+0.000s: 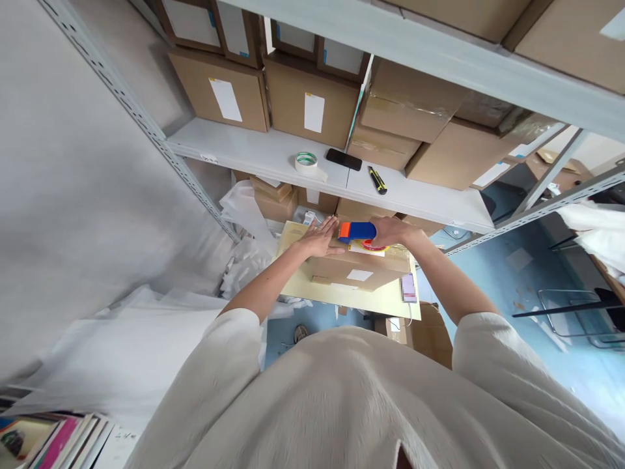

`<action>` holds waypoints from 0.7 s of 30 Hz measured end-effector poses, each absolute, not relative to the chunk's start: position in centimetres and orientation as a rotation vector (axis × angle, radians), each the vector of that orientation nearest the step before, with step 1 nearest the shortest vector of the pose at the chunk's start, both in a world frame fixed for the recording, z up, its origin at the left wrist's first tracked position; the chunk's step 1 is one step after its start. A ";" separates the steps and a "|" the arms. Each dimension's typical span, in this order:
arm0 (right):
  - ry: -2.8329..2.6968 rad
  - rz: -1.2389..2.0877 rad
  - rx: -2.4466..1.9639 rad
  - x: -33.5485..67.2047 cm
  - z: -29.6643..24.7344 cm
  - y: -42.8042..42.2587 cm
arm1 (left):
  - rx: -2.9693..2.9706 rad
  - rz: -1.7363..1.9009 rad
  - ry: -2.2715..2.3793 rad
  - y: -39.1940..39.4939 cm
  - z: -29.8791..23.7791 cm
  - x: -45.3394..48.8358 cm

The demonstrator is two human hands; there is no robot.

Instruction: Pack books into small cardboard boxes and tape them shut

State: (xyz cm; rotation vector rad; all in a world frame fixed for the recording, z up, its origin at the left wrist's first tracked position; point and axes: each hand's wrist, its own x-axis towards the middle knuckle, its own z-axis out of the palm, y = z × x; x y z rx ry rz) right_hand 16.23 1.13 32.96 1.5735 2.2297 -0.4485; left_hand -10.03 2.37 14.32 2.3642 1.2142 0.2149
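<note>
A cardboard box (336, 268) with white labels rests on a pale yellow tabletop (297, 286) in front of me. My right hand (389, 232) grips a blue and orange tape dispenser (361, 232) over the top of the box. Part of a red and yellow tape roll shows below that hand. My left hand (319, 240) lies flat on the left end of the box top, fingers stretched out and just left of the dispenser's orange end. Whether the dispenser touches the box I cannot tell.
Above the table runs a grey shelf (278, 150) with a white tape roll (306, 163), a black phone (344, 159) and a yellow-black utility knife (377, 180). Cardboard boxes (312, 98) stand behind them. A pinkish-screened device (409, 288) lies at the table's right edge. White packing sheets (141, 345) are heaped left.
</note>
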 end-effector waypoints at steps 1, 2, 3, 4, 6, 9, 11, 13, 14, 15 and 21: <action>2.237 -0.455 1.566 16.5 32.9 1.2 | 2.366 0.210 1.219 2.4 14.5 -10.0; 2.242 -0.458 1.559 16.9 32.8 1.2 | 2.367 0.205 1.224 2.3 14.6 -9.9; 2.246 -0.459 1.553 17.4 32.7 1.3 | 2.364 0.197 1.229 2.3 14.7 -9.9; 2.249 -0.461 1.547 18.1 32.7 1.4 | 2.361 0.185 1.231 2.3 14.8 -9.9; 2.245 -0.467 1.547 19.8 32.6 1.6 | 2.350 0.163 1.232 2.4 15.1 -10.2; 2.227 -0.500 1.584 23.4 32.5 1.6 | 2.335 0.153 1.227 2.6 15.2 -11.0; 2.221 -0.518 1.617 26.0 32.4 1.3 | 2.324 0.162 1.226 2.7 15.2 -11.4; 2.232 -0.546 1.638 28.4 32.0 0.9 | 2.316 0.178 1.226 2.8 15.1 -11.5; 2.247 -0.558 1.646 29.4 31.8 0.7 | 2.317 0.183 1.227 2.8 15.0 -11.3; 2.267 -0.567 1.653 30.3 31.5 0.4 | 2.321 0.181 1.229 2.8 15.0 -11.1; 2.321 -0.570 1.650 35.4 30.3 0.1 | 2.445 -0.103 1.301 2.6 16.0 -10.2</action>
